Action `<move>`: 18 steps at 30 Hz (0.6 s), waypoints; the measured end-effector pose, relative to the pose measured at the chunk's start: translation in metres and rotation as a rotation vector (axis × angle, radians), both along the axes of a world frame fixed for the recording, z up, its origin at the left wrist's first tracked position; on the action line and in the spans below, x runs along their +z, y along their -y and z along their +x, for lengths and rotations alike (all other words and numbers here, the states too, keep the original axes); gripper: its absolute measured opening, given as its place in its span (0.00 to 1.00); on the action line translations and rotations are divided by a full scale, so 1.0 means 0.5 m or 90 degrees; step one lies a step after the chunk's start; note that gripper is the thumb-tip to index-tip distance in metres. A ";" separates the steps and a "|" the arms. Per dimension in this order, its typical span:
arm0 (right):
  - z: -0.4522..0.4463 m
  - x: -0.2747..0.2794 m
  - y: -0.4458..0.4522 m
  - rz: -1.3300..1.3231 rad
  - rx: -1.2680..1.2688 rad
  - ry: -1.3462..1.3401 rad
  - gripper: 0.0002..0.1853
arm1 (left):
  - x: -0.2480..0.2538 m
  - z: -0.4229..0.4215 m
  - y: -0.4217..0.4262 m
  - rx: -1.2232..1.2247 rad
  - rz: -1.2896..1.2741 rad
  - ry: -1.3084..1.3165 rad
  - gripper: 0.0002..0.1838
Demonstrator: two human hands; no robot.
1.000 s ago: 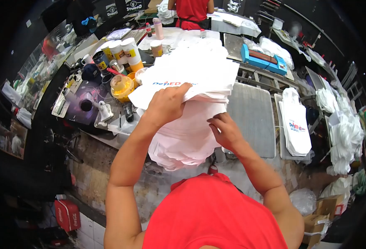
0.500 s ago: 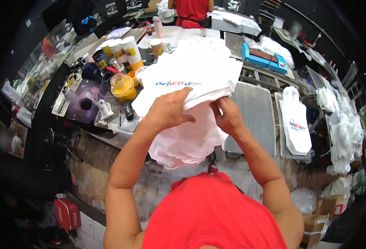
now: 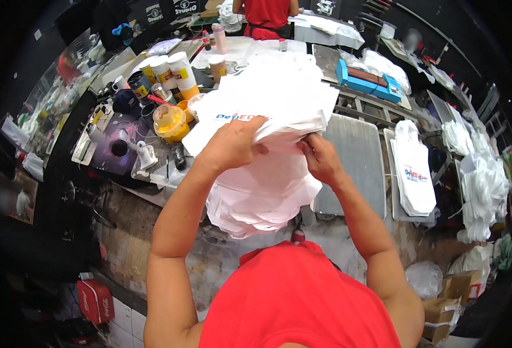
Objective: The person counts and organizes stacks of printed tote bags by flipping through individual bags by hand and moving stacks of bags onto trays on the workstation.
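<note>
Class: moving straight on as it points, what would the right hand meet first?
The right hand would probably push into the stacked white printed bags it seems to touch; depth is unclear.

I see the right hand (image 3: 324,159) up from beside the lower bags (image 3: 256,203) a second ago, now at the near edge of the upper bags (image 3: 267,93). Left hand (image 3: 232,144): thumb stuck out half a second back, I now have it tucked under that edge. Print (image 3: 232,116) partly covered again; more letters were readable then. Edge looks thicker too.
</note>
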State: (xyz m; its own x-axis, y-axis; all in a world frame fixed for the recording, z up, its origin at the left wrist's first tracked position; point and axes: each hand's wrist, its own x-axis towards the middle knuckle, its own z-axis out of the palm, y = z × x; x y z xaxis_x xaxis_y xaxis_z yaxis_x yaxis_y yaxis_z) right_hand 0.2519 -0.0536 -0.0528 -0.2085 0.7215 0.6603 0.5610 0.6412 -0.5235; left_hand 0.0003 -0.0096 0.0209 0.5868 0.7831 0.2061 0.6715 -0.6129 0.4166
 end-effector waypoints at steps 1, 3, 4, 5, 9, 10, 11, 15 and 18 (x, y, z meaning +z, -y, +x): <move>0.000 -0.004 -0.003 0.000 0.001 0.000 0.04 | -0.001 0.001 0.002 0.001 0.000 0.000 0.34; -0.003 -0.010 -0.012 -0.034 -0.024 -0.041 0.06 | 0.002 0.003 0.008 -0.011 -0.007 -0.006 0.36; -0.005 -0.010 -0.013 -0.034 -0.022 -0.041 0.06 | 0.009 0.001 0.009 -0.009 -0.007 -0.006 0.36; -0.007 -0.008 -0.014 -0.054 -0.030 -0.059 0.07 | 0.018 -0.001 0.011 -0.009 -0.024 -0.005 0.36; -0.004 -0.002 -0.018 -0.127 -0.059 -0.043 0.10 | -0.005 -0.011 -0.002 -0.024 0.035 0.010 0.36; -0.007 0.001 -0.019 -0.127 -0.059 -0.044 0.10 | -0.009 -0.010 -0.005 -0.024 0.034 0.010 0.36; -0.011 0.004 -0.020 -0.109 -0.056 -0.061 0.10 | -0.011 -0.009 -0.007 -0.020 0.041 0.000 0.34; -0.015 0.003 -0.022 -0.129 -0.052 -0.119 0.11 | -0.020 0.000 -0.011 0.003 0.081 -0.014 0.26; -0.013 0.010 0.029 0.109 -0.090 -0.102 0.14 | -0.011 -0.007 -0.024 -0.019 0.142 0.023 0.22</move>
State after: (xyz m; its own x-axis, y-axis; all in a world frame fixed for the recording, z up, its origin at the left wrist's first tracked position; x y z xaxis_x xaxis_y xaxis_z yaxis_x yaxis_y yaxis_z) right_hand 0.2453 -0.0681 -0.0478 0.0031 0.6112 0.7915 0.5706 0.6490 -0.5033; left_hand -0.0031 0.0022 0.0155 0.5983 0.6980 0.3934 0.6386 -0.7120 0.2921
